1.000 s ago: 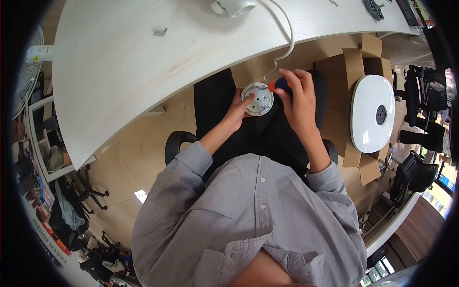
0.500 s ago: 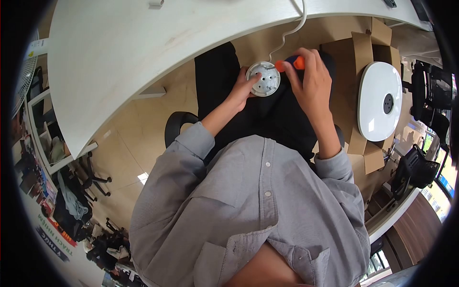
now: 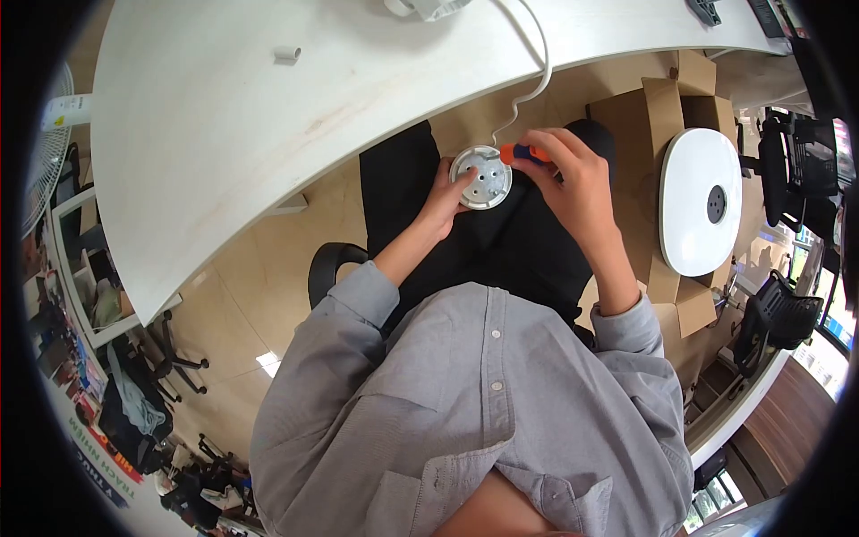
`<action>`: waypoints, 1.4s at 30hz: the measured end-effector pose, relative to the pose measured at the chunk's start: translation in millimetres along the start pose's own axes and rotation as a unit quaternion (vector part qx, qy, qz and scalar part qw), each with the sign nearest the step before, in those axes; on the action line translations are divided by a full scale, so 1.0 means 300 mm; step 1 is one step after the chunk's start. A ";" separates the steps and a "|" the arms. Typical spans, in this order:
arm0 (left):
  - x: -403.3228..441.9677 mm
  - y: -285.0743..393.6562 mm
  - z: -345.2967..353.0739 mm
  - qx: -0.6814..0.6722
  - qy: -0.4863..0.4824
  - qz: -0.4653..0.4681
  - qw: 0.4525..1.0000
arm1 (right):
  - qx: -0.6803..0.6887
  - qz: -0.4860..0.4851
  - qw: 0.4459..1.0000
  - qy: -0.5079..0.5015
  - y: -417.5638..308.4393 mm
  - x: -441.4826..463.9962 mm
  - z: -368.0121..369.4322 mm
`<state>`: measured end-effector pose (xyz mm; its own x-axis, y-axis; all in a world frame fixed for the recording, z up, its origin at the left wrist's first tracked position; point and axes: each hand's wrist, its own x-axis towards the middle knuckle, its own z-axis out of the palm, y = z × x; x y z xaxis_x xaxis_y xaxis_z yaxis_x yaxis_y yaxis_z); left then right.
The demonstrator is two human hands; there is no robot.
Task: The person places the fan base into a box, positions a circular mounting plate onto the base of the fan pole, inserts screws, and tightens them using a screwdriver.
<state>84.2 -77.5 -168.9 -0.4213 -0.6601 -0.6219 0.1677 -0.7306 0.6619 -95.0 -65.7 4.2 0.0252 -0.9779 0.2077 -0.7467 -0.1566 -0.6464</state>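
Note:
My left hand (image 3: 440, 199) grips the left edge of a round white base (image 3: 488, 190) above my lap, thumb lying over its face. Several small holes and some metal bits show on that face. In my right hand (image 3: 577, 183) is a screwdriver (image 3: 530, 154) with an orange and dark blue handle. Its shaft points left to the upper part of the round base; whether the tip sits in a screw is too small to tell. A white cord (image 3: 541, 80) runs from behind the top of the round base up onto the table.
A white table (image 3: 215, 116) curves ahead of me, bearing a short white tube (image 3: 286, 55) and a partly visible white object (image 3: 429, 9). To my right, an oval white panel (image 3: 693, 201) with a dark round insert rests on an open cardboard box (image 3: 626, 116). Office chairs (image 3: 778, 313) stand beyond.
The view has shifted, showing more of the table. Both hands stay on the round base and screwdriver; my right-hand fingers have turned a little around the handle.

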 end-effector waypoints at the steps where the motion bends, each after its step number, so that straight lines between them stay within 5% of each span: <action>1: -0.001 -0.002 -0.001 0.006 -0.002 -0.003 1.000 | -0.043 0.019 0.999 -0.001 -0.004 -0.004 0.011; 3: 0.002 0.001 -0.001 0.018 -0.004 -0.006 1.000 | -0.127 0.061 0.990 -0.003 -0.018 -0.011 0.025; 7: -0.003 -0.012 -0.006 0.013 -0.005 -0.007 1.000 | -0.165 -0.041 0.985 -0.029 -0.051 0.016 -0.028; 16: 0.016 -0.025 -0.007 0.019 -0.003 0.004 1.000 | -0.277 -0.147 0.901 -0.301 0.004 0.073 -0.097; 19: 0.016 -0.031 -0.011 0.021 -0.004 0.007 1.000 | -0.276 -0.115 0.899 -0.319 -0.007 0.094 -0.078; 22: 0.021 -0.037 -0.011 0.021 -0.010 0.012 1.000 | -0.286 0.095 0.907 -0.295 -0.026 0.109 -0.045; 25: 0.016 -0.033 -0.007 0.018 -0.003 0.014 1.000 | -0.215 -0.002 0.957 -0.197 0.026 0.089 -0.069; 28: 0.009 -0.024 0.000 0.008 -0.004 0.015 1.000 | -0.153 -0.105 0.951 -0.246 0.040 0.111 -0.135; 34: 0.012 -0.023 -0.005 0.006 -0.009 0.009 1.000 | -0.260 -0.169 0.903 -0.298 0.042 0.137 -0.126; 37: 0.016 -0.033 -0.003 0.013 -0.012 0.019 1.000 | -0.260 -0.140 0.908 -0.299 0.022 0.137 -0.097; 42: 0.021 -0.053 -0.007 0.026 -0.010 0.020 0.999 | -0.285 0.053 0.920 -0.263 0.000 0.138 -0.046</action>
<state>80.6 -70.5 -184.2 -0.4328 -0.6848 -0.5862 0.1387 -0.6931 0.7073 -103.0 -104.5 22.9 0.1389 -0.9391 -0.3144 -0.9869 -0.1052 -0.1221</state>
